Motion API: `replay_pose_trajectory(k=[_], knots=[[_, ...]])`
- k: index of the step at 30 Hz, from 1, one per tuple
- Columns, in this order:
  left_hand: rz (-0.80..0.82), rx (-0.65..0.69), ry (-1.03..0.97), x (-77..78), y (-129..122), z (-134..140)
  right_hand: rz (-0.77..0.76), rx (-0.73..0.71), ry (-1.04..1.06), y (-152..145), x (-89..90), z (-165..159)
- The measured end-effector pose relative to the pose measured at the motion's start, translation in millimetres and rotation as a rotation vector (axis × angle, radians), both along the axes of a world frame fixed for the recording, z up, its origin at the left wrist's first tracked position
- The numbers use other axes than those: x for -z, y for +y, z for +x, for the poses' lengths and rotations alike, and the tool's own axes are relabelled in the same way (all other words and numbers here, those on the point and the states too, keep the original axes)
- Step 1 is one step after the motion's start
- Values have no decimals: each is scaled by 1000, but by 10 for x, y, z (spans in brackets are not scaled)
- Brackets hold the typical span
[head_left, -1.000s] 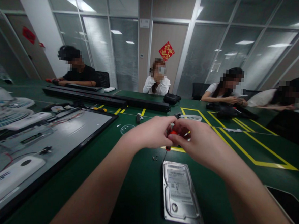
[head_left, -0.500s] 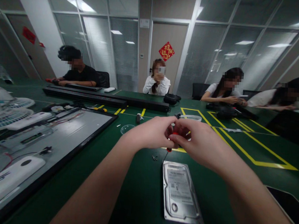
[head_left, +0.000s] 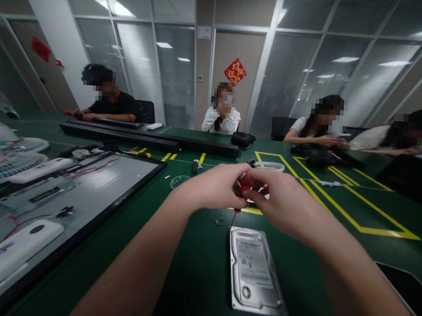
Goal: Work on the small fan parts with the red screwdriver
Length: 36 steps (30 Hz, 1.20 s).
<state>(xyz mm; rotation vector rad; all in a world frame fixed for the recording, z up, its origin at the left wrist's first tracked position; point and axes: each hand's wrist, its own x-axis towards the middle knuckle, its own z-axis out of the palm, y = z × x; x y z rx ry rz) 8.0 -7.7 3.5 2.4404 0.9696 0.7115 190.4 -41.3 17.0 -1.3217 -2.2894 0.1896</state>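
Observation:
A silver hard drive (head_left: 256,270) lies flat on the green table, label side up. Above its far left corner I hold a red-handled screwdriver (head_left: 245,189) tilted slightly from upright, its thin shaft reaching down to that corner. My left hand (head_left: 219,187) curls round the handle from the left. From the right, the fingers of my right hand (head_left: 273,193) pinch the same handle, so both hands are closed and meet there. Much of the handle is hidden by my fingers. Several small screws (head_left: 218,222) lie on the table left of the shaft.
At left lies a large flat panel (head_left: 105,180) with a black frame, white parts on it. White fan grilles (head_left: 13,165) stand beyond it. A clear round lid (head_left: 179,182) is near my left wrist. A dark phone-like slab (head_left: 403,289) lies at right. Several people sit across the table.
My fingers have shifted slightly on the screwdriver handle, and more of its red part shows between them. The hard drive and the screws have stayed in place.

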Motion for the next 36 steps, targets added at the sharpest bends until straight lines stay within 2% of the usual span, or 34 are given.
replay_pose_trajectory(k=[4, 10, 16, 22, 28, 33, 36], knots=[[-6, 7, -8, 0, 0, 10, -32, -30, 18, -9, -7, -4], [4, -13, -7, 22, 22, 14, 34, 42, -17, 2, -4, -11], [-10, 0, 2, 18, 13, 7, 2, -15, 0, 2, -15, 8], [-21, -4, -25, 30, 19, 20, 8, 48, -13, -5, -9, -11], [-38, 22, -42, 12, 6, 13, -6, -35, 31, -6, 14, 7], [-34, 3, -48, 25, 19, 22, 21, 25, 6, -14, -3, -4], [-23, -1, -28, 12, 6, 19, 37, 9, -11, -4, 4, 6]])
